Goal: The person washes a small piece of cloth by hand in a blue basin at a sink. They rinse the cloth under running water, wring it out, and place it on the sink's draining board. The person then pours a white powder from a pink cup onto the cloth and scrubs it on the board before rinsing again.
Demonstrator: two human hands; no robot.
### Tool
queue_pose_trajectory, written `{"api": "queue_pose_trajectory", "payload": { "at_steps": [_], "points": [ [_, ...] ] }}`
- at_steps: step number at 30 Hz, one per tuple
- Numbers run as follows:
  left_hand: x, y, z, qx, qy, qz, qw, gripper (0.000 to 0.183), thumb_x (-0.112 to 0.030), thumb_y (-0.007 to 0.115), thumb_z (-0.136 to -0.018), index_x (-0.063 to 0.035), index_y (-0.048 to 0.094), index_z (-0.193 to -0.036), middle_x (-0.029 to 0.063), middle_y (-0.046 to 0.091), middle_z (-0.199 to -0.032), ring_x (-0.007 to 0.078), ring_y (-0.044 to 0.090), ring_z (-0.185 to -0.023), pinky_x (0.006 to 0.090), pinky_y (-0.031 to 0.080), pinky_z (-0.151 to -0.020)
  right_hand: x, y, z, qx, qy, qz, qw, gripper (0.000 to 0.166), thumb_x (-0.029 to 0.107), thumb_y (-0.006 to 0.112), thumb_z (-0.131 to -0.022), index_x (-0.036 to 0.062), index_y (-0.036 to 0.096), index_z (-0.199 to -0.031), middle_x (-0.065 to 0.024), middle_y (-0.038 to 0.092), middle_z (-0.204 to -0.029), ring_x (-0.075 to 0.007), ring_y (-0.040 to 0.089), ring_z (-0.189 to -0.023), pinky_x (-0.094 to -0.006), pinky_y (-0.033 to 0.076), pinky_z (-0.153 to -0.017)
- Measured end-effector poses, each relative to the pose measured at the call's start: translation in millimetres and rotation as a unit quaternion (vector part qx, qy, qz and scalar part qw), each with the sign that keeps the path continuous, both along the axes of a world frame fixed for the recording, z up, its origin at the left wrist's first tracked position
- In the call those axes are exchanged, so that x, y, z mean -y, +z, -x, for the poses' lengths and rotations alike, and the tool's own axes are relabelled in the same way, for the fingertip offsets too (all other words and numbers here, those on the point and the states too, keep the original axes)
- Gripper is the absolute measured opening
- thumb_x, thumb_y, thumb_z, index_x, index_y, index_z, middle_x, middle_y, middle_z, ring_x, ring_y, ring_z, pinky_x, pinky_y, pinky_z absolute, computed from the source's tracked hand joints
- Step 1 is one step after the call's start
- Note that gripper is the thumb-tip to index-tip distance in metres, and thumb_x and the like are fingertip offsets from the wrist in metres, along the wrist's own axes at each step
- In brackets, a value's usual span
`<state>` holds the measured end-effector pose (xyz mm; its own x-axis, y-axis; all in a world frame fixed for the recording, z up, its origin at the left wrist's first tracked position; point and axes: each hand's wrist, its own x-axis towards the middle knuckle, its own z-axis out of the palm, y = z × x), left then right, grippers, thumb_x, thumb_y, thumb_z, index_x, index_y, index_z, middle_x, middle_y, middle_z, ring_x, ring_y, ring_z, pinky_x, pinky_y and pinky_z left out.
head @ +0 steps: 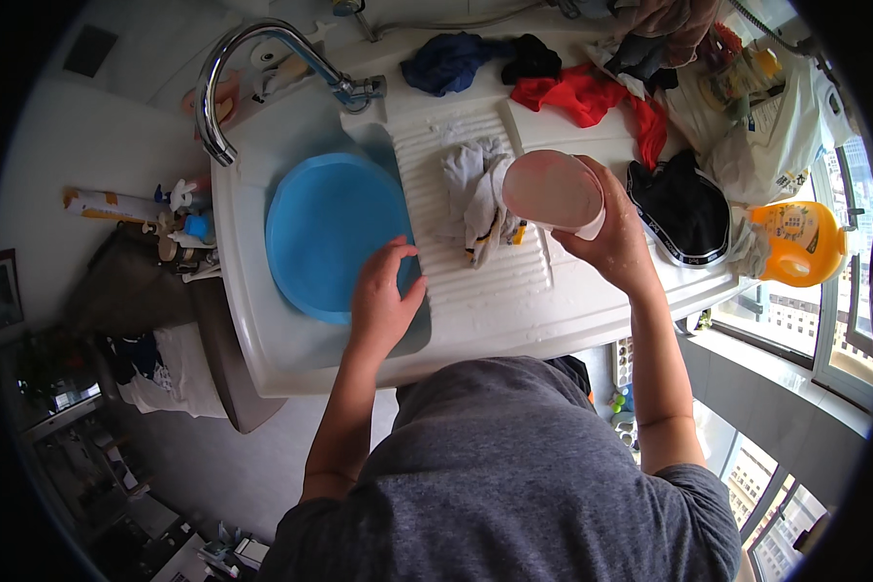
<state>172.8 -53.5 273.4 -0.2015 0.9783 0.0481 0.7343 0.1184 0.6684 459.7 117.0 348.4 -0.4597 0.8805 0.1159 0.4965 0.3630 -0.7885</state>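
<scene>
My right hand (pixel 615 225) grips a pale pink plastic container (pixel 554 190) by its side, above the right part of the washboard. Below it and to its left, crumpled light grey socks (pixel 480 185) with dark and yellow details lie on the ribbed white washboard (pixel 436 262). My left hand (pixel 387 291) is empty, its fingers apart, over the near right rim of a round blue plastic basin (pixel 327 233). The basin sits in the white laundry sink (pixel 262 356). Whether my left fingers touch its rim, I cannot tell.
A chrome faucet (pixel 218 80) arches over the sink's far left. Along the back lie dark blue cloth (pixel 447 62), black cloth (pixel 531 60) and red cloth (pixel 582 94). Black underwear (pixel 680 207) lies at right, beside an orange detergent jug (pixel 804 244) and a white plastic bag (pixel 764 153).
</scene>
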Motion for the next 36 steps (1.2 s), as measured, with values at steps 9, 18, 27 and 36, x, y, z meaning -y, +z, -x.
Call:
{"api": "queue_pose_trajectory", "payload": {
  "at_steps": [9, 18, 27, 36],
  "points": [
    [-16.4, 6.2, -17.7, 0.074, -0.021, -0.003, 0.997, 0.061, -0.007, 0.079, -0.086, -0.0080, 0.055, -0.142, 0.0168, 0.053, -0.151, 0.0380, 0.055, -0.136, 0.0431, 0.048, -0.110, -21.8, 4.7, 30.5, 0.063, 0.060, -0.050, 0.995, 0.081, 0.008, 0.090, -0.069, 0.0081, 0.054, -0.142, -0.0142, 0.062, -0.136, -0.0377, 0.061, -0.125, -0.0436, 0.053, -0.102],
    [-21.5, 3.0, 5.8, 0.064, -0.031, -0.023, 0.997, 0.064, -0.009, 0.080, -0.086, -0.0102, 0.053, -0.145, 0.0193, 0.051, -0.152, 0.0397, 0.055, -0.134, 0.0436, 0.052, -0.106, -11.5, -4.8, 20.4, 0.043, 0.106, 0.013, 0.993, 0.082, 0.010, 0.089, -0.069, 0.0075, 0.054, -0.142, -0.0137, 0.061, -0.138, -0.0372, 0.060, -0.126, -0.0432, 0.052, -0.103],
    [-21.3, -1.9, -5.1, 0.107, -0.024, -0.043, 0.993, 0.069, -0.003, 0.078, -0.087, -0.0072, 0.048, -0.150, 0.0168, 0.046, -0.157, 0.0351, 0.053, -0.139, 0.0426, 0.050, -0.109, -19.9, -15.9, 38.4, 0.054, 0.038, -0.017, 0.998, 0.078, 0.009, 0.090, -0.071, 0.0087, 0.055, -0.141, -0.0131, 0.062, -0.135, -0.0359, 0.061, -0.125, -0.0423, 0.053, -0.103],
    [-24.1, -8.0, -3.6, 0.088, -0.038, -0.055, 0.994, 0.067, -0.007, 0.080, -0.085, -0.0093, 0.052, -0.146, 0.0215, 0.047, -0.155, 0.0400, 0.054, -0.137, 0.0417, 0.054, -0.105, -22.3, -22.8, 53.3, 0.061, -0.023, -0.070, 0.995, 0.083, 0.008, 0.091, -0.068, 0.0089, 0.055, -0.143, -0.0131, 0.062, -0.137, -0.0363, 0.061, -0.126, -0.0432, 0.053, -0.103]
  ]
}}
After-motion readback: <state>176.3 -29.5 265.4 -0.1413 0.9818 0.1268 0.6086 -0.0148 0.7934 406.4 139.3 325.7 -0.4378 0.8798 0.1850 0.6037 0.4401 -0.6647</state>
